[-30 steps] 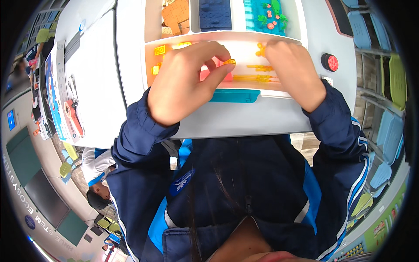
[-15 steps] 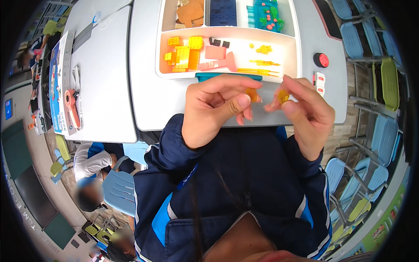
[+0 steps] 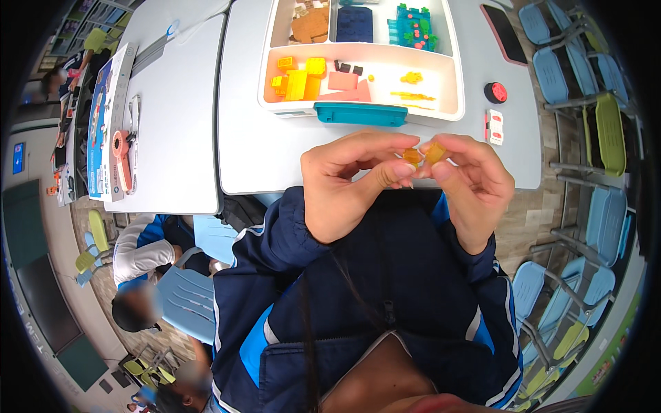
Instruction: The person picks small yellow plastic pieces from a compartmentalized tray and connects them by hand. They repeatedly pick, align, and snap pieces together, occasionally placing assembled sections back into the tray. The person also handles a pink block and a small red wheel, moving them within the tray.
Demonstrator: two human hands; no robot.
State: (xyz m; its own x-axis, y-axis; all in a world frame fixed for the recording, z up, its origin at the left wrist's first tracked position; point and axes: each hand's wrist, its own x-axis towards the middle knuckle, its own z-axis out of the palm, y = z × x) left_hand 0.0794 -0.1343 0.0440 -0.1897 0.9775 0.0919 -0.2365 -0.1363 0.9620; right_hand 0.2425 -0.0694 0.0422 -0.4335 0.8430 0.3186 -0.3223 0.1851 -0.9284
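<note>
Just in front of the table's near edge, my left hand pinches a small see-through amber building brick between thumb and fingers. A second amber piece is pinched in my right hand. The two pieces are held close side by side; whether they touch I cannot tell. Beyond my hands stands a white sorting tray with a teal latch. In its front compartment lie yellow and orange bricks, pink bricks, small black pieces and loose amber pieces.
The tray's back compartments hold brown pieces, dark blue bricks and a teal block. To its right are a red-and-black wheel, a white-and-red block and a phone. A pink handheld fan lies left. Another person sits at lower left.
My hands have come together, bringing the two amber pieces close to each other. The view has shifted a little, so the tray appears higher up and its teal latch shows fully.
</note>
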